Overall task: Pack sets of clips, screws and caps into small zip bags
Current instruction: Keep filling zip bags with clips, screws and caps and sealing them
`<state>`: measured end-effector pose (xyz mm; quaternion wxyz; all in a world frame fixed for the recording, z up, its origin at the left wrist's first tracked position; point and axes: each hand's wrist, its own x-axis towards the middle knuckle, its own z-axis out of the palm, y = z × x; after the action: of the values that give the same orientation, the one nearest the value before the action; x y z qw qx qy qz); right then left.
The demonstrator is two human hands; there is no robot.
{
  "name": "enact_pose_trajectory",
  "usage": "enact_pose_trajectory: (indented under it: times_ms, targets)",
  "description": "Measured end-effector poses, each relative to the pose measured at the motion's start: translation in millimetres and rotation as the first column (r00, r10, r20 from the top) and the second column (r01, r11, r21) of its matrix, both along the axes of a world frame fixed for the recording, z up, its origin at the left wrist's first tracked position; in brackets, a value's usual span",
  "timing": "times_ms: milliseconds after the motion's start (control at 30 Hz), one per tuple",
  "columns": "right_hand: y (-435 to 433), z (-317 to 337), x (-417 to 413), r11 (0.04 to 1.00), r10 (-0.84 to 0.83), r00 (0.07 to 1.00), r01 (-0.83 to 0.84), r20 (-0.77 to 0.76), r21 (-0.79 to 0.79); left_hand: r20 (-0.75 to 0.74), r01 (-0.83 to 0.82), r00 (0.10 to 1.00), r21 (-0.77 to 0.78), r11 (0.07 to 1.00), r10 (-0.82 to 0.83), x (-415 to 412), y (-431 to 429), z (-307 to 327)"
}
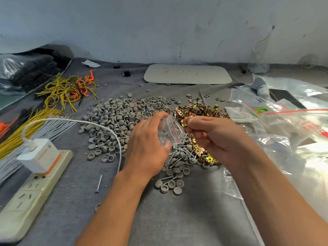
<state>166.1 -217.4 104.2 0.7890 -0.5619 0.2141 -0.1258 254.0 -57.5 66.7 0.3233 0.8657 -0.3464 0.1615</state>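
Observation:
A small clear zip bag with a red seal line hangs between my hands above the parts. My left hand holds its left side with curled fingers. My right hand is curled beside the bag's mouth, with a gold clip pinched at its fingertips. A wide heap of grey caps lies on the grey cloth to the left. Gold clips are piled behind my right hand and more show below it. Silver screws lie mixed with caps under my hands.
A white power strip with a charger and its cable sits at front left. Yellow and orange wire bundles lie at back left. Empty zip bags cover the right side. A white board lies at the back.

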Motion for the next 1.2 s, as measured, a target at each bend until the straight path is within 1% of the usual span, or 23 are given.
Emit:
enact_pose_trajectory:
  times_ms: [67, 133, 167, 233, 333, 467, 533, 667, 800, 900, 967, 1067, 1200]
  targets:
    - [10, 5, 2, 0.976, -0.002, 1.0, 0.0, -0.01, -0.216, -0.031, 0.013, 0.999, -0.009, 1.0, -0.013, -1, 1, 0]
    - [17, 7, 2, 0.881, -0.046, 0.999, 0.028, -0.027, -0.472, -0.045, 0.027, 0.999, -0.023, 0.999, -0.028, -1, 2, 0]
    - [19, 7, 3, 0.834, -0.079, 0.997, 0.051, -0.026, -0.55, -0.047, 0.033, 0.998, -0.028, 0.999, -0.035, -1, 2, 0]
    - [21, 6, 2, 0.793, -0.12, 0.993, 0.087, -0.014, -0.603, -0.043, 0.042, 0.998, -0.031, 0.999, -0.043, -1, 3, 0]
    - [22, 8, 1, 0.795, -0.108, 0.994, 0.086, -0.001, -0.6, -0.051, 0.044, 0.998, -0.031, 0.999, -0.046, 0, 4, 0]
    - [19, 7, 0, 0.854, -0.066, 0.998, 0.057, 0.001, -0.517, -0.051, 0.047, 0.997, -0.033, 0.998, -0.049, 0, 4, -1]
    - [17, 7, -1, 0.892, -0.046, 0.999, 0.043, 0.004, -0.45, -0.052, 0.045, 0.998, -0.03, 0.999, -0.047, 0, 4, 0]
    - [15, 7, -2, 0.968, -0.025, 1.0, 0.025, 0.005, -0.251, -0.065, 0.043, 0.997, -0.022, 0.999, -0.044, 0, 4, -1]
    - [13, 8, -1, 0.998, 0.013, 1.0, -0.014, -0.022, -0.059, -0.058, 0.031, 0.998, -0.017, 0.999, -0.032, 0, 4, 0]
    - [13, 9, 1, 0.988, -0.028, 0.999, 0.031, -0.023, 0.153, -0.057, 0.022, 0.998, -0.025, 0.999, -0.023, 1, 4, 0]
    - [11, 9, 1, 0.967, -0.041, 0.999, 0.044, -0.015, 0.251, -0.059, 0.017, 0.998, -0.03, 0.999, -0.019, 2, 5, -1]
    - [9, 9, -1, 0.933, -0.016, 1.0, 0.011, 0.011, 0.359, -0.056, 0.018, 0.998, -0.02, 1.0, -0.019, 2, 6, 0]
    - [5, 9, -1, 0.894, -0.041, 0.998, 0.016, 0.045, 0.449, -0.068, 0.014, 0.998, -0.026, 1.0, -0.016, 0, 5, 3]
